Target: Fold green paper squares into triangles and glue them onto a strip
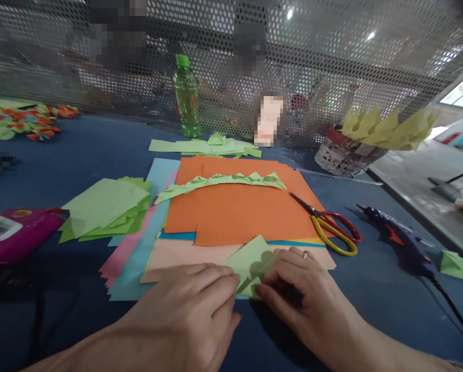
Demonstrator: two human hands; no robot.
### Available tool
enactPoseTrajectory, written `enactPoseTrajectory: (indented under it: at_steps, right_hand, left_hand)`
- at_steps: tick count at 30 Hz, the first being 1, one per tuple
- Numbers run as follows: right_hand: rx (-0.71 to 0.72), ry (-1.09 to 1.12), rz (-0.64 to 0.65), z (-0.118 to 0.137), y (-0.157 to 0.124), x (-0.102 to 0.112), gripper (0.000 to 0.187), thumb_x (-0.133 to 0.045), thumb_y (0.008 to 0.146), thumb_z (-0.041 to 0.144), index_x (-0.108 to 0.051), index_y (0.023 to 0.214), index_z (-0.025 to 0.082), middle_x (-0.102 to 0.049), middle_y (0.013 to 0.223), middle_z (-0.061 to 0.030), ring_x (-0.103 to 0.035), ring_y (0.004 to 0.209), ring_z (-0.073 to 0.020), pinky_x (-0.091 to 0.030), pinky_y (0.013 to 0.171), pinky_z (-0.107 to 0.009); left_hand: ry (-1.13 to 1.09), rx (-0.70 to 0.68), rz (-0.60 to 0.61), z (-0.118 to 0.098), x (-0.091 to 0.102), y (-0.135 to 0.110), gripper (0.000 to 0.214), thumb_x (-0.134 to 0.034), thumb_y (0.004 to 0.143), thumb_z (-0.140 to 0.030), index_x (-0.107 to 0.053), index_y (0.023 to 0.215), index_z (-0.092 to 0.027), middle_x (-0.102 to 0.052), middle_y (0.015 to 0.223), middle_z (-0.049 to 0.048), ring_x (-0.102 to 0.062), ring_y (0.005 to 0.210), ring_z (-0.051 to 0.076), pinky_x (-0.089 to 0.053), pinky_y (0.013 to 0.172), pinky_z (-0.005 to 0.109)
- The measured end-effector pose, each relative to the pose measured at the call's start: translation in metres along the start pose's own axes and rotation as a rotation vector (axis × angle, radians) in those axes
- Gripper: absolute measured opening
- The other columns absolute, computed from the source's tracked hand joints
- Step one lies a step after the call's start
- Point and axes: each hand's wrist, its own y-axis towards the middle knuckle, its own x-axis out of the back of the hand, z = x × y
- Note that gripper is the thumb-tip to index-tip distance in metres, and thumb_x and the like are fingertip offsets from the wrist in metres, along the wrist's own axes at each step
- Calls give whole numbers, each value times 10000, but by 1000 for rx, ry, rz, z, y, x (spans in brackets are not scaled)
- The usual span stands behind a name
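Observation:
A light green sheet of paper (253, 259), partly folded at its lower edge, lies on the stacked coloured paper near the table's front. My left hand (200, 302) rests over its left side with the fingers curled and pressed together. At its right side, my right hand (299, 284) grips the paper between thumb and fingers; a ring shows on one finger. Both hands hide parts of the paper's edges. Behind them, a green paper strip with folded points (231, 180) lies across the orange paper (239, 214). Red-and-yellow-handled scissors (328, 225) lie at the stack's right.
Green paper squares (105, 206) are piled at left beside a magenta device (26, 232). A glue gun (399, 237) and a folded green piece (456, 265) lie at right. A green bottle (187, 101) and a paper-covered pot (345, 155) stand before the perforated screen (223, 67).

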Motion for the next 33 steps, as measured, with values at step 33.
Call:
enactPoseTrajectory:
  at_steps: [33]
  right_hand:
    - [23,-111,-98,-2,5,-6,199,-647,845,131,-507,724,202,-602,739,25,-497,674,-143,-329,645,-291]
  left_hand:
    - [41,-55,83,6,-21,-5,246,-454,1018,-227,-678,930,-179,-665,870,46,-600,843,224,-471,800,373]
